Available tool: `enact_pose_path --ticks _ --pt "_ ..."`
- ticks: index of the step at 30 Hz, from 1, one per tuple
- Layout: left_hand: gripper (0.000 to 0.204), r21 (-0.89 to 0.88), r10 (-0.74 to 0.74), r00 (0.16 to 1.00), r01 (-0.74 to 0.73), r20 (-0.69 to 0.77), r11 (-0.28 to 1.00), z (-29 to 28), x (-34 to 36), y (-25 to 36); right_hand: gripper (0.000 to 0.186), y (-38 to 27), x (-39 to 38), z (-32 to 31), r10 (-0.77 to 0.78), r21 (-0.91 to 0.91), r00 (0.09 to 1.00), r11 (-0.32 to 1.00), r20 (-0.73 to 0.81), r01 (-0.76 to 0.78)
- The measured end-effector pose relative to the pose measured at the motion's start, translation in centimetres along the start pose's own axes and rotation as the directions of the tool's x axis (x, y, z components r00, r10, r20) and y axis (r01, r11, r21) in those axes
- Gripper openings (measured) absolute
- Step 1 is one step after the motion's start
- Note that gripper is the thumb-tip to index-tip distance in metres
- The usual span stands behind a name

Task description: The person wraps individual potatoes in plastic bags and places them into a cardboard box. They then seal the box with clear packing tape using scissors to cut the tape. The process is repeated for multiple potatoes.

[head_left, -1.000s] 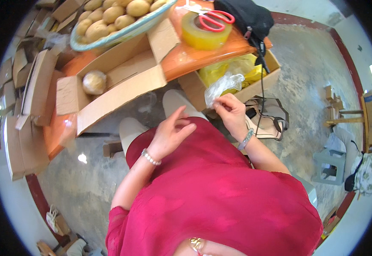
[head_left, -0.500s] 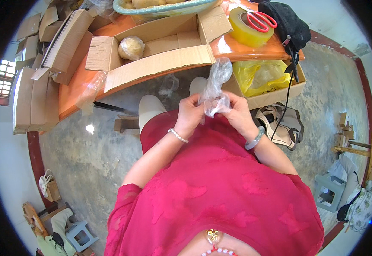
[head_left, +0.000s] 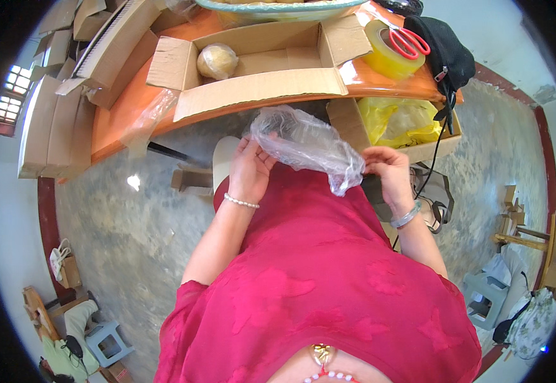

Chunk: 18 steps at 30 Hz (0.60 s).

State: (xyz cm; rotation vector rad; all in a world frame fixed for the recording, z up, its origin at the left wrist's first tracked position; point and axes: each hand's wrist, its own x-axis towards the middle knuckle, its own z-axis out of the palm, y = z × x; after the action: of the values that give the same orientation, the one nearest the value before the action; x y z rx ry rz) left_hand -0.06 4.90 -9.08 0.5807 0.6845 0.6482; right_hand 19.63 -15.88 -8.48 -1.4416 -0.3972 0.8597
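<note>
A clear plastic bag [head_left: 308, 143] is stretched sideways between my hands, over my lap and just off the table's near edge. My left hand [head_left: 250, 168] grips its left end, with some fingertips hidden in the film. At the other end, my right hand [head_left: 389, 171] pinches the edge between thumb and fingers. I see nothing inside the bag. Beyond it on the table stands an open cardboard box [head_left: 259, 96], and a potato [head_left: 218, 62] wrapped in clear plastic lies in its left end.
A roll of yellow tape [head_left: 389, 60], red-handled scissors [head_left: 412, 43] and a black pouch [head_left: 444, 54] are on the orange table [head_left: 115, 131] at right. Cardboard boxes [head_left: 67, 131] are stacked at left. Below the table's right side, a carton holds a yellow bag [head_left: 392, 124]. A blue-rimmed basin [head_left: 284, 9] stands behind.
My hands have moved apart, the left going left and the right going right. The bunched plastic bag between them is now spread wide.
</note>
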Motion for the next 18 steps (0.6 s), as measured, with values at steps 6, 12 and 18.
enact_pose_path --ticks 6,12,18 --pt "0.015 0.301 0.084 0.989 -0.117 0.121 0.947 1.1 -0.7 -0.5 0.079 -7.2 -1.1 4.4 -0.474 -0.34 0.857 0.786 0.203 0.515" --pt "0.016 0.197 -0.059 0.953 -0.001 0.298 0.98 2.0 -0.8 -0.2 0.032 -3.6 2.1 8.3 0.115 0.076 0.953 0.987 0.28 -0.141" --pt "0.028 0.665 0.316 0.941 -0.315 0.125 0.677 1.1 -2.4 1.6 0.012 -4.2 2.0 8.5 -0.092 0.099 0.996 0.991 -0.021 0.093"
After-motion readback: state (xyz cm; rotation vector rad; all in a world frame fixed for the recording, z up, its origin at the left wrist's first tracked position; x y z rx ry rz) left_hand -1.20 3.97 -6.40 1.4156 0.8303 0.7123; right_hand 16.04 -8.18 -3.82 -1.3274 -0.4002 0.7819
